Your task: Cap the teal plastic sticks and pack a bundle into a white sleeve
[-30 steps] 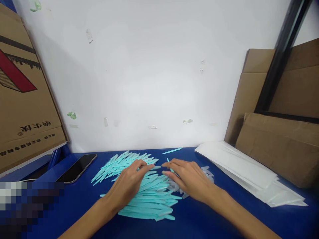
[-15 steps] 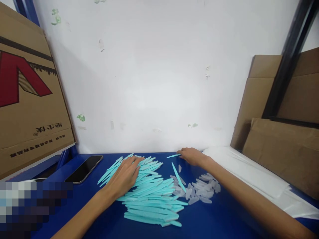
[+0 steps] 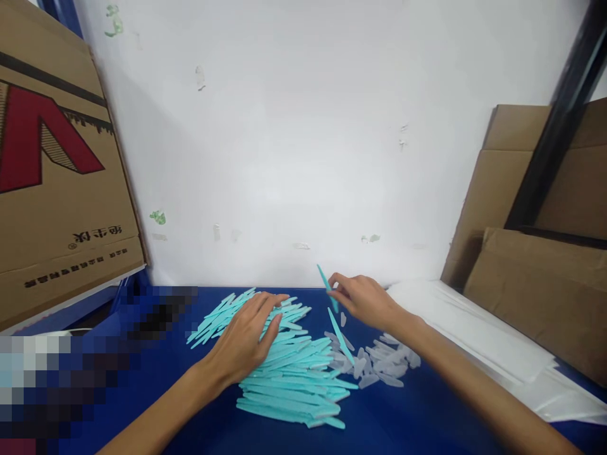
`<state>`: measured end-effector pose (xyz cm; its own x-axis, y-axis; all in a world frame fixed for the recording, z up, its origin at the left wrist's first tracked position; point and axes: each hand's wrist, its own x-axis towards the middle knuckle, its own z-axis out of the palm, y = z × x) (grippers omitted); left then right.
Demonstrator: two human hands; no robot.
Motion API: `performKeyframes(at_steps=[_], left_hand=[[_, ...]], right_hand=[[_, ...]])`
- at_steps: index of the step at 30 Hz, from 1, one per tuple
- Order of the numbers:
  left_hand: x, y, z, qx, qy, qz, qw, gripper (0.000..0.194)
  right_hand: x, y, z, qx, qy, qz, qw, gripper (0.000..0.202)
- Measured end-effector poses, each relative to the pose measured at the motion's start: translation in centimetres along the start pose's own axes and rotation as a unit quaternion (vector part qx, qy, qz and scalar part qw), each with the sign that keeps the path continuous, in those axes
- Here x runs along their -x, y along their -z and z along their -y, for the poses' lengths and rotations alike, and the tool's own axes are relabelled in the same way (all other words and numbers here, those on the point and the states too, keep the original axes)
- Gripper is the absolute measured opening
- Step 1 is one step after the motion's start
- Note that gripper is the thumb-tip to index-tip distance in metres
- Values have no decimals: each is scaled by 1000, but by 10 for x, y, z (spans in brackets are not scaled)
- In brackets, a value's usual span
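My right hand [image 3: 363, 300] pinches one slim turquoise stick [image 3: 323, 276], shaped like an eyebrow razor, and holds it tilted above the table near the wall. My left hand [image 3: 251, 332] lies with fingers stretched out over the pile of similar turquoise sticks [image 3: 294, 395], covering part of it; thumb and fingers are apart. Below my right hand, a single turquoise stick [image 3: 339, 335] rests slanted beside and partly over a heap of small frosted, translucent pieces [image 3: 379, 363] that look like caps. One loose translucent piece [image 3: 343, 319] sits apart from the heap.
A blue tabletop [image 3: 398, 423] meets a white wall [image 3: 294, 139] at the back. A printed cardboard box [image 3: 61, 189] stands at left. White sheets or bags [image 3: 474, 341] lie at right, near brown cardboard [image 3: 531, 297] and a dark post [image 3: 554, 126]. The left corner is pixelated.
My right hand has lifted the turquoise stick from near the table's back edge and turned it steeper. My left hand stays over the pile, its thumb spread wider. The view has shifted slightly.
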<state>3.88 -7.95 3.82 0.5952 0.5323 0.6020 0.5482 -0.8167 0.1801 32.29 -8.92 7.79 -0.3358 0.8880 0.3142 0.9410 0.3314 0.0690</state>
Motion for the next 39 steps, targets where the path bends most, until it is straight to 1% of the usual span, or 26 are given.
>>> performKeyframes(at_steps=[1,2,3,4,5,6,7,8,9,11,14,15,16,17,19,21,23,27,32,35,39], left_hand=[[1,0,-6,14,-4,-1,1000,42],[2,-1,-11,26,-10,1,1000,43],[3,-2,-15,36,-20,0,999,44],[5,-5,-19,45,-34,-4,998,43],[6,-8,-21,54,-50,-12,997,40],[7,-11,-22,61,-64,-24,996,37],[8,-14,-22,66,-76,-38,994,33],[8,-16,-21,68,-82,-50,993,31],[8,-17,-19,66,-82,-59,993,29],[8,-18,-13,55,-71,-67,994,23],[5,-14,-6,46,-26,-63,997,16],[5,-13,-5,49,-8,-57,997,15],[4,-12,-4,56,12,-49,997,14],[3,-11,-3,66,29,-40,997,14],[2,-10,-3,89,56,-23,994,14],[1,-12,-2,107,74,-16,991,16],[1,-14,-1,119,87,-19,989,20],[0,-17,-1,142,113,-30,983,23],[-3,-12,-9,184,140,-25,973,21],[-4,-11,-11,233,170,-25,957,24],[-2,-15,-11,321,220,-21,921,24]], right_hand=[[4,6,12,-130,23,-12,991,18],[8,10,25,-256,42,-14,966,18],[12,14,38,-363,52,-11,930,21],[16,16,49,-444,56,-9,894,24],[19,18,59,-498,54,-14,865,26],[22,18,66,-522,48,-21,851,27],[24,17,71,-525,43,-36,849,28],[26,16,72,-516,38,-47,854,29],[27,14,70,-495,32,-57,866,30],[28,8,58,-428,12,-72,901,30],[28,-5,28,-250,-54,-105,961,30],[28,-11,17,-187,-76,-103,974,30],[27,-17,8,-141,-89,-88,982,30],[27,-24,0,-113,-98,-69,986,30],[27,-35,-12,-96,-101,-31,990,29],[26,-43,-16,-92,-102,-11,991,28],[27,-49,-15,-87,-101,0,991,27],[28,-50,-9,-71,-91,14,993,19],[31,-50,-7,-42,-83,25,995,22],[31,-54,-8,-29,-89,26,995,26],[31,-59,-7,-27,-105,17,994,28]])
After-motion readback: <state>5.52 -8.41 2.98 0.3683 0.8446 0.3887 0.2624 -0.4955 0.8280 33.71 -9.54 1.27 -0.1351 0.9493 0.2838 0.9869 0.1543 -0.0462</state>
